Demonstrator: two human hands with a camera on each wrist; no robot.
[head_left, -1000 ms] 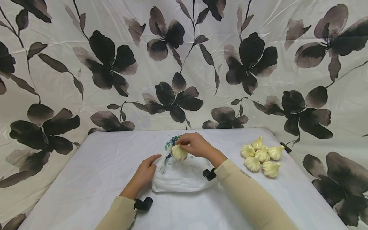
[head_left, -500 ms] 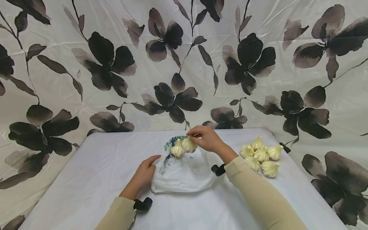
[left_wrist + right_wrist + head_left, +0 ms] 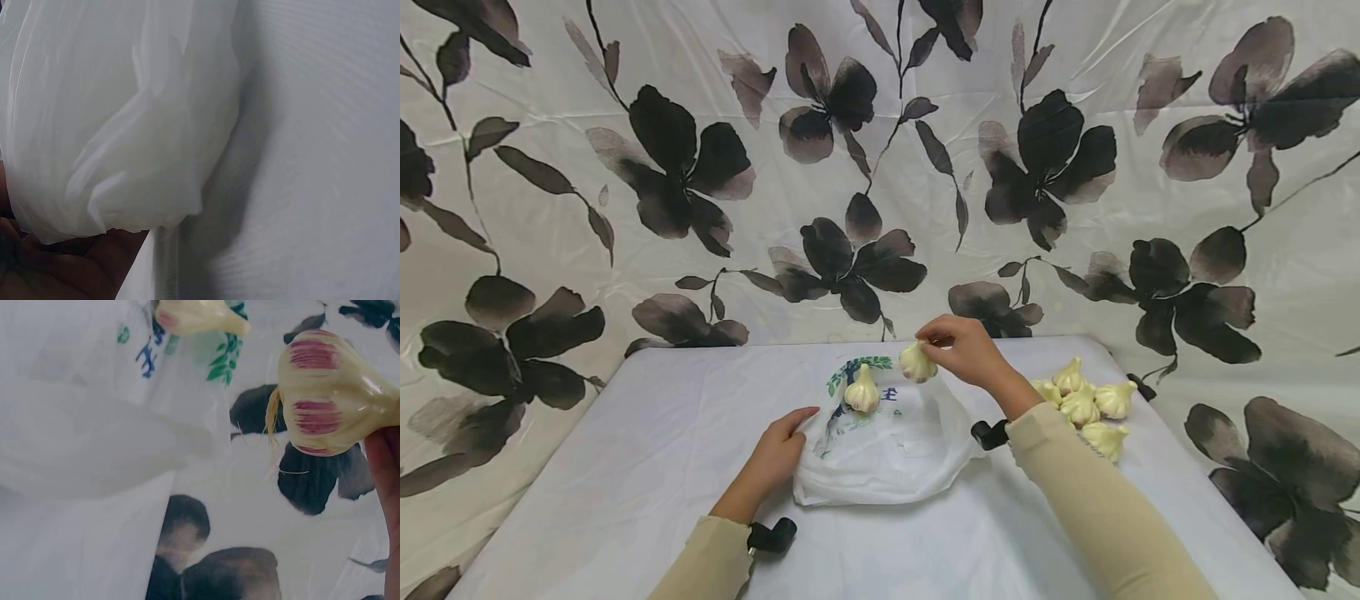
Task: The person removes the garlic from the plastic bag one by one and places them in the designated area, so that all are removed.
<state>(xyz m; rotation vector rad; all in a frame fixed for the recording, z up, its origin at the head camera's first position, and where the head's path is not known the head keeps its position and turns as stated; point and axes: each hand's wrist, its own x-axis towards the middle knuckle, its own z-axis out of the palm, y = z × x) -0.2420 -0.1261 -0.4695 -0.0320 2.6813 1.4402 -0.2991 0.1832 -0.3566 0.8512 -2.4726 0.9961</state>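
Note:
A white plastic bag with green and blue print lies on the table in the head view. My left hand grips its left edge, with the thumb on top; in the left wrist view the fingers are under the bag's folds. On the printed part near the bag's mouth rests a garlic bulb. Above the bag's far right side, my right hand pinches another garlic bulb by its stem. This held bulb shows purple streaks and roots in the right wrist view, apart from the bag.
Several more garlic bulbs sit in a cluster at the table's right, partly hidden by the right sleeve. A white cloth covers the table. Behind it hangs a floral curtain.
My right hand has moved right and away from me with its garlic bulb, uncovering the bulb on the bag. The left hand has stayed on the bag's edge.

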